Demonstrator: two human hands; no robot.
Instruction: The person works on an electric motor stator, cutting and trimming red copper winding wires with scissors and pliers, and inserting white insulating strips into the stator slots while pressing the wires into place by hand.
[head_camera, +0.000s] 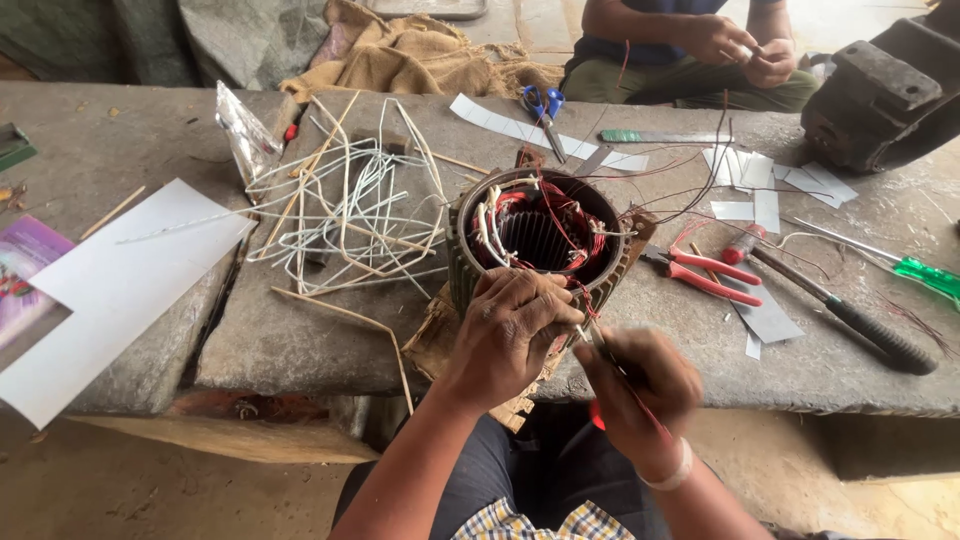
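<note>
The left hand (512, 325) is reaching in from below with its forearm angled up from the lap, knuckles uppermost and fingers curling down over the near rim of the motor stator (540, 240), which is standing on end near the front edge of the stone slab (300, 340), its copper windings and red and white leads showing inside the bore. The right hand (640, 385) is sitting just beside and below it, fist closing around a thin metal tool with red handles (605, 350), whose tip is pointing up toward the rim where the left fingers are pressing. Exactly what the left fingertips are pinching is hidden under the hand, and the tool's tip is blurring into the wires there. The tool's handles are mostly covered by the palm.
</note>
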